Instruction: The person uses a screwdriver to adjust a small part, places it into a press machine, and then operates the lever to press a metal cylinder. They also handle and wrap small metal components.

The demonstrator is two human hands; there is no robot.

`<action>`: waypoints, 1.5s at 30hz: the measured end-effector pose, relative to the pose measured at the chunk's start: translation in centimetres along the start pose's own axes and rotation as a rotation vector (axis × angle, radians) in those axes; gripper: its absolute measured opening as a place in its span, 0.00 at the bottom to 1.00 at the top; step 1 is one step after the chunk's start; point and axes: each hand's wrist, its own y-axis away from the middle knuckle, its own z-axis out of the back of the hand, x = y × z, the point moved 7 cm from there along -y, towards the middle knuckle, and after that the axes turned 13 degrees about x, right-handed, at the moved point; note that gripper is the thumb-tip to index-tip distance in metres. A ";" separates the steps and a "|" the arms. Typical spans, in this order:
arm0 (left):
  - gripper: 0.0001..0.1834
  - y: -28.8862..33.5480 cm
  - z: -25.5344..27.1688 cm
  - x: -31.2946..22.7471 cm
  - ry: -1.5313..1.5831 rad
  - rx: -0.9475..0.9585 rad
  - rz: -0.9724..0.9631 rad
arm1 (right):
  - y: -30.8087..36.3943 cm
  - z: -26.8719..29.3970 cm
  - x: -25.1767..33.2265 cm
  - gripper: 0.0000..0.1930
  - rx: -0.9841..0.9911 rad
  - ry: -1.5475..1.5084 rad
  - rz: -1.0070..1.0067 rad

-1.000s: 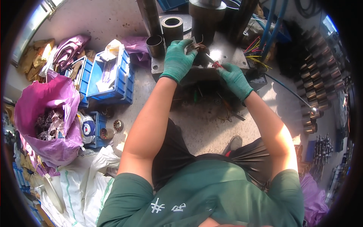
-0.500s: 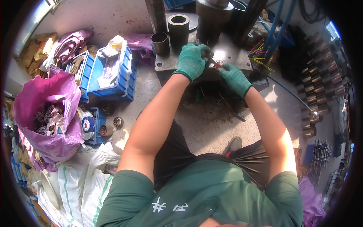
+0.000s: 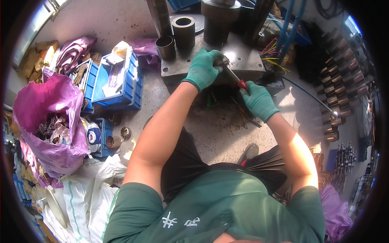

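Note:
My left hand (image 3: 203, 69), in a green knit glove, is closed round a small dark metal part (image 3: 221, 61) over the front of the steel press table (image 3: 173, 68). In my gloved right hand (image 3: 258, 100) is a screwdriver (image 3: 234, 75) with a red handle; the fingers wrap round the handle. Its bright shaft points up and left, with the tip at the metal part. My left fingers hide much of that part, so its exact kind is unclear. Behind my hands stands the thick press column (image 3: 221, 20).
Two steel sleeves, a tall one (image 3: 183, 34) and a shorter one (image 3: 165, 48), stand on the table's left. Blue crates (image 3: 117, 95) and a purple sack (image 3: 52, 154) lie to the left. Loose coloured wires (image 3: 274, 60) hang at the right, near stacked metal cylinders (image 3: 338, 87).
My right hand has drawn down and to the right, so more of the screwdriver's shaft shows. My left hand keeps its hold on the part. The whole view has shifted slightly.

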 end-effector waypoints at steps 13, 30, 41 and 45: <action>0.24 -0.8 -0.3 1.9 0.027 -0.024 0.052 | 0.5 0.2 -4.9 0.17 0.371 -0.801 -0.083; 0.28 -0.1 0.4 5.2 0.275 -0.068 0.146 | 4.6 -13.7 -10.0 0.28 0.757 0.220 -0.150; 0.35 2.7 0.1 -0.8 1.254 0.039 0.018 | 3.7 0.5 -2.9 0.27 0.118 -0.650 0.178; 0.40 3.3 -0.3 -3.9 1.356 0.101 0.026 | 4.7 2.2 -2.5 0.25 0.096 -1.088 0.176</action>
